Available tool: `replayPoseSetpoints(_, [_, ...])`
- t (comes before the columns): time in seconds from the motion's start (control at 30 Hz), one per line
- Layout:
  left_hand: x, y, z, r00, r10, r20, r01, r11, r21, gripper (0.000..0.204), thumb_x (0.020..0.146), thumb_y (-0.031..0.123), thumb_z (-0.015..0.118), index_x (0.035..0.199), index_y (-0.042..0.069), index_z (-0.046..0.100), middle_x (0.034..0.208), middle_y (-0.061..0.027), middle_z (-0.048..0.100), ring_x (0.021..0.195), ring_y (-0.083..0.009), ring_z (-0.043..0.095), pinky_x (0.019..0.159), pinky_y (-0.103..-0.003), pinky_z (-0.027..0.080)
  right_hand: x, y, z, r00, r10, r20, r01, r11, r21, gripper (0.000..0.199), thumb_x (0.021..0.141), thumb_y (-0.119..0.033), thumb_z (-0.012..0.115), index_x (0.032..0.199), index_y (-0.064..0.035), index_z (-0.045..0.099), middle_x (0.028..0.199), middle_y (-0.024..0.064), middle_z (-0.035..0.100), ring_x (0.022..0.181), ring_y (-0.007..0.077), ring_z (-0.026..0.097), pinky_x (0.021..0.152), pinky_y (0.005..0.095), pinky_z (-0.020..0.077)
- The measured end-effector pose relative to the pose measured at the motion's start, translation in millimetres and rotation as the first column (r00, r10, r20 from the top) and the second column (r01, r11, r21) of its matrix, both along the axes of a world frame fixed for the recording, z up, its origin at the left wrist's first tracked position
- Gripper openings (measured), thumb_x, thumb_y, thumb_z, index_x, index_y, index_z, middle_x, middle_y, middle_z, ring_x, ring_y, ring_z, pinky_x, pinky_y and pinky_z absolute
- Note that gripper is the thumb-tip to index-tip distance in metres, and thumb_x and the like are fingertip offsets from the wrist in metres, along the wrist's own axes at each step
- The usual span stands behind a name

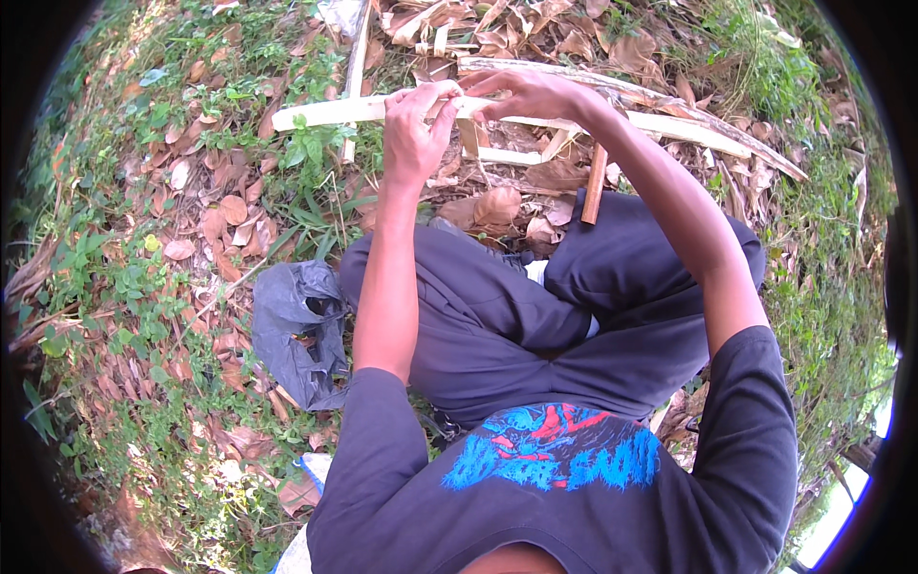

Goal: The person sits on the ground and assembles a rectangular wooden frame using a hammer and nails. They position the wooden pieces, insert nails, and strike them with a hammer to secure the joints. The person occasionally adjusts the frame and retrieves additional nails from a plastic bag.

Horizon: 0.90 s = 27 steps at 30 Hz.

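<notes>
Fingers point(435, 92) of the left hand point(413, 129) are clamped on a pale strip point(330, 113); those of the right hand point(531, 93) arch at it, whether gripping I cannot tell. Left of centre, a crumpled dark plastic bag point(282, 320) gapes, a small orange patch inside too unclear to name. Higher, right of centre, a brown wooden rod point(593, 187) slants. In the upper frame, the strip is long, creamy and smooth, blunt at its left end. Beyond lie curled dry leaves point(574, 43).
</notes>
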<state>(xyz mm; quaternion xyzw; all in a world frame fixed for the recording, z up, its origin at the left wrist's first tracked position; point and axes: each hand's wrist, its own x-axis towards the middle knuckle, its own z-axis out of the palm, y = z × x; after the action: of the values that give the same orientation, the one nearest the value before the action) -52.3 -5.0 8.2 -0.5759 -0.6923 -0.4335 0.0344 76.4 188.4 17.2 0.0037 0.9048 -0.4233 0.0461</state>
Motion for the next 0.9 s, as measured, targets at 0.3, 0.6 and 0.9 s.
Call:
replayPoseSetpoints(0.3, [-1.3,2.1,-1.6,1.000,0.001,-0.026,-0.001,1.000,0.005,0.019,0.094,0.020,0.069,0.109,0.008,0.070,0.099,-0.0075,0.075,0.091,-0.0256,0.069,0.089,-0.039,0.042,-6.8,5.6,2.1,0.999,0.048,-0.009,-0.047,0.995,0.086,0.057,0.095,-0.041,0.063,0.139,-0.0057,0.059,0.152,0.0162,0.049,0.136,0.0320,0.050,0.110,0.0438,0.0451])
replayPoseSetpoints(0.6, [1.5,4.6,-6.2,0.999,0.023,-0.033,-0.021,0.998,0.061,0.019,0.093,0.022,0.070,0.104,0.006,0.072,0.100,-0.0100,0.074,0.091,-0.0267,0.068,0.089,-0.039,0.042,-10.9,-21.0,-3.3,0.891,-0.220,-0.397,0.175,0.974,-0.148,0.023,0.091,-0.017,0.066,0.108,-0.0015,0.061,0.107,0.0106,0.063,0.107,0.0231,0.063,0.096,0.0392,0.0559])
replayPoseSetpoints(0.9, [2.7,4.3,-10.5,0.998,0.040,0.054,-0.044,0.996,0.075,0.020,0.089,0.020,0.076,0.098,0.003,0.073,0.094,-0.0096,0.072,0.091,-0.0283,0.066,0.089,-0.040,0.045,-9.9,-21.1,-6.7,0.897,-0.235,-0.375,0.136,0.953,-0.270,0.019,0.094,-0.011,0.070,0.109,-0.0031,0.062,0.108,0.0060,0.067,0.106,0.0172,0.064,0.092,0.0366,0.0568])
